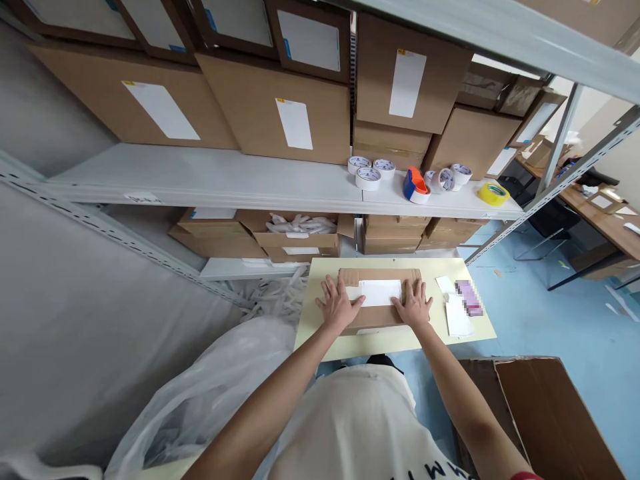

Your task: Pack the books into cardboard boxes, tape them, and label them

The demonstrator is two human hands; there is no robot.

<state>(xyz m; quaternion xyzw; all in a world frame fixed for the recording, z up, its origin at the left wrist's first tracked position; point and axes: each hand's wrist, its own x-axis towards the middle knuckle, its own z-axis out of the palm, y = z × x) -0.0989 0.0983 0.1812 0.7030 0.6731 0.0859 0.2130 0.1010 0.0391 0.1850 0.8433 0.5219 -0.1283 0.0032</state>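
Observation:
A brown cardboard box [383, 316] lies on a pale yellow table [320, 340] in front of me, with a white label [380, 293] on its top. My left hand [337, 307] rests on the box's left part, fingers spread and thumb near the label's left side. On the right part lies my right hand [414, 304], its fingers also spread, with the thumb by the label's right edge. Neither hand grips anything. To the right of the box are white paper slips [457, 317] and a blurred purple item [469, 298].
A grey shelf [240, 177] behind the table carries large cartons [295, 100], white tape rolls [369, 178], an orange-and-blue tape dispenser [416, 185] and a yellow tape roll [494, 194]. A clear plastic bag [215, 387] is at left; an open carton [555, 413] stands at lower right.

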